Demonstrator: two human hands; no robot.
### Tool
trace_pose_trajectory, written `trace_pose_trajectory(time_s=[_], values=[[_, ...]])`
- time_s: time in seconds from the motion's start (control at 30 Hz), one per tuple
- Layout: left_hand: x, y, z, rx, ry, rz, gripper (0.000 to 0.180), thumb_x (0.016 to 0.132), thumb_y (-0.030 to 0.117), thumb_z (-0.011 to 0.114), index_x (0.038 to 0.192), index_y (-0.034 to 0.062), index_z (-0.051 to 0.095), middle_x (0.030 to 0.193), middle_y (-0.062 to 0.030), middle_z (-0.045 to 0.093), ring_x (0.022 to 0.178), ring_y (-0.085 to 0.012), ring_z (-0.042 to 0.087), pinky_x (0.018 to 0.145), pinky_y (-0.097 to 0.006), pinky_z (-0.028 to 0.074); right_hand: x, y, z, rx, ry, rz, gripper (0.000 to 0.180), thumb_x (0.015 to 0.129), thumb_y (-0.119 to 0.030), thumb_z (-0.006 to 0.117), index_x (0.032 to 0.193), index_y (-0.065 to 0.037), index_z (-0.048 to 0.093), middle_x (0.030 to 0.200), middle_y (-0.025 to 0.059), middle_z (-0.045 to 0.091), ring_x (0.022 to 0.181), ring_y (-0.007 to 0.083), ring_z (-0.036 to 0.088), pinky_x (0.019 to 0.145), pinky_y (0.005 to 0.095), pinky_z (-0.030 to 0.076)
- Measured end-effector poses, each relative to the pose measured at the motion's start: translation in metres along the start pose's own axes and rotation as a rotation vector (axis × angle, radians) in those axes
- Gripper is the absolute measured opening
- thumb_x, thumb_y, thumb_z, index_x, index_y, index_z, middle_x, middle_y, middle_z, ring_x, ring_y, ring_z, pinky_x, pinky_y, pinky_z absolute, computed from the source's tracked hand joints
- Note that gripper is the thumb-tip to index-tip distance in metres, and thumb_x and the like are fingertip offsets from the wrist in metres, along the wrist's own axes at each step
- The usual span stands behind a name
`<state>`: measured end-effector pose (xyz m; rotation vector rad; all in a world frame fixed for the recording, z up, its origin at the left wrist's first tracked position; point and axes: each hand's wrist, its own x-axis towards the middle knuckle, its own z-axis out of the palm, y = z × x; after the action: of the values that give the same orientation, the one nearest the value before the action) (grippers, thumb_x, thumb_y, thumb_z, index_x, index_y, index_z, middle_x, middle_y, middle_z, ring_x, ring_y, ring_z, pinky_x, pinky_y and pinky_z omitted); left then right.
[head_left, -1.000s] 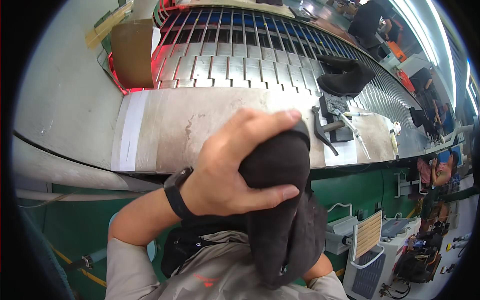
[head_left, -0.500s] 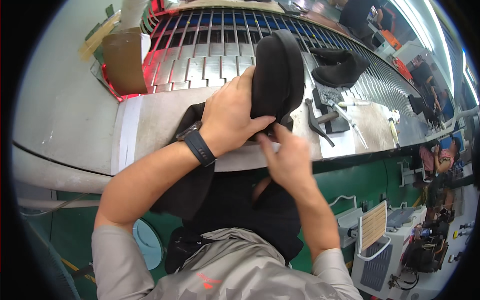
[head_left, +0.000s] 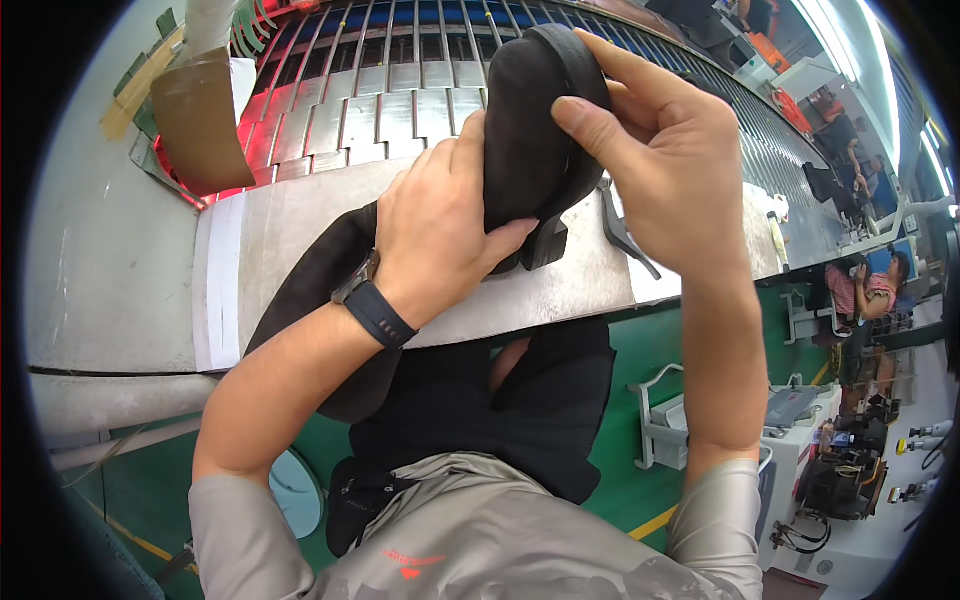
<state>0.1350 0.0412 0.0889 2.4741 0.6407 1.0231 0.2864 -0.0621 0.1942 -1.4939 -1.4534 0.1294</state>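
Note:
A black boot (head_left: 523,130) is held over the bench edge, toe pointing up and away, its thick sole facing right. Its block heel (head_left: 546,243) shows below, and a long dark shaft trails to the lower left beneath my left forearm. My left hand (head_left: 432,215) is wrapped round the boot's left side, thumb lying across near the heel end. At the toe, my right hand (head_left: 672,165) pinches the sole edge between thumb and fingers. Just below that hand lies a dark curved hammer (head_left: 625,235), partly covered by it.
A slatted metal conveyor (head_left: 400,105) runs behind the pale bench top (head_left: 290,260). Brown cardboard (head_left: 203,125) stands at the left, beside red light. A pale blue round stool (head_left: 295,492) is below left. To the right sits another person (head_left: 870,295) near machines.
My right hand has moved up from the heel end to the toe's sole edge. The boot has shifted slightly left and up in view; my left hand keeps its hold.

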Motion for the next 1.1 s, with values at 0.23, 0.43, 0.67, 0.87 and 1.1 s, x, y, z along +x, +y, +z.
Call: trace_pose_trajectory(time_s=[0.23, 0.43, 0.67, 0.87, 1.1], values=[[0.005, -0.004, 0.002, 0.051, 0.017, 0.025, 0.094, 0.073, 0.029, 0.094, 0.147, -0.0058, 0.047, 0.111, -0.0188, 0.069, 0.102, -0.0365, 0.068, 0.084, -0.047, 0.056, 0.008, 0.0, -0.003, 0.123, -0.127, 0.068, 0.045, 0.099, -0.003, 0.073, 0.143, 0.006, 0.064, 0.114, 0.0149, 0.079, 0.103, 0.0132, 0.074, 0.094, 0.0279, 0.059], [0.009, -0.009, -0.002, 0.005, -0.034, 0.037, 0.093, 0.078, 0.03, 0.092, 0.146, -0.0109, 0.044, 0.112, -0.0227, 0.07, 0.103, -0.0387, 0.069, 0.084, -0.048, 0.058, 0.004, -0.009, 0.018, -0.011, -0.011, 0.043, 0.045, 0.099, -0.002, 0.072, 0.143, 0.007, 0.063, 0.116, 0.0167, 0.078, 0.104, 0.0149, 0.074, 0.095, 0.0294, 0.06], [0.011, -0.014, -0.003, 0.025, -0.072, 0.01, 0.09, 0.08, 0.032, 0.091, 0.142, -0.0128, 0.044, 0.111, -0.0245, 0.07, 0.103, -0.041, 0.071, 0.084, -0.048, 0.059, 0.007, -0.018, 0.031, -0.119, -0.02, 0.059, 0.048, 0.098, -0.003, 0.074, 0.144, 0.008, 0.061, 0.117, 0.0173, 0.078, 0.108, 0.0175, 0.074, 0.098, 0.0309, 0.06], [0.023, -0.031, -0.008, -0.028, -0.15, -0.078, 0.092, 0.078, 0.032, 0.092, 0.146, -0.0076, 0.044, 0.119, -0.026, 0.071, 0.109, -0.0434, 0.071, 0.09, -0.049, 0.058, 0.016, 0.007, 0.049, -0.517, 0.133, -0.383, 0.025, 0.088, -0.01, 0.074, 0.105, 0.006, 0.065, 0.073, 0.0221, 0.07, 0.072, 0.0449, 0.071, 0.07, 0.0473, 0.058], [0.026, -0.042, -0.011, -0.004, -0.197, -0.1, 0.095, 0.078, 0.032, 0.092, 0.151, -0.0038, 0.043, 0.124, -0.0262, 0.071, 0.113, -0.043, 0.071, 0.097, -0.048, 0.057, -0.004, 0.059, 0.065, 0.194, 0.072, 0.065, 0.045, 0.097, -0.013, 0.08, 0.137, 0.001, 0.068, 0.107, 0.0118, 0.08, 0.093, 0.0185, 0.076, 0.082, 0.0294, 0.06]])
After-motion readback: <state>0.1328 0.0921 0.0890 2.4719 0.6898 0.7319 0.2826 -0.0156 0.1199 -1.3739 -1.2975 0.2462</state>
